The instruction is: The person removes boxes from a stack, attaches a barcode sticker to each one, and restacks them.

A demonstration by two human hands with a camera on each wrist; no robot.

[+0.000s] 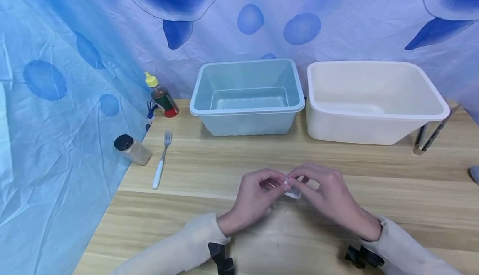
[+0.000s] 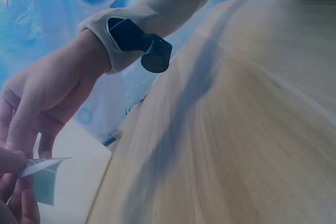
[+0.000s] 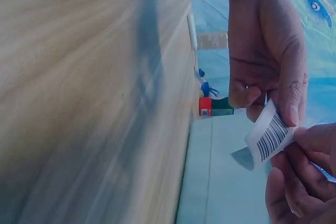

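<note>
Both hands meet over the middle of the wooden table [image 1: 209, 171]. Between them is a small white slip with a barcode [image 1: 293, 191], held just above the tabletop. My left hand [image 1: 281, 182] pinches its left edge and my right hand [image 1: 296, 181] pinches its top right. In the right wrist view the barcode slip [image 3: 269, 141] curls between the left hand's fingers [image 3: 287, 109] and the right hand's fingertips [image 3: 310, 140]. In the left wrist view the slip [image 2: 41, 166] shows edge-on at the lower left, below the right hand's palm [image 2: 47, 98].
A pale blue tub [image 1: 247, 109] and a white tub [image 1: 378, 117] stand side by side at the back. At the left lie a white-handled fork [image 1: 161, 161], a black-lidded jar [image 1: 133, 149] and a yellow-capped bottle [image 1: 161, 96]. Metal tongs [image 1: 430, 135] lie at the far right.
</note>
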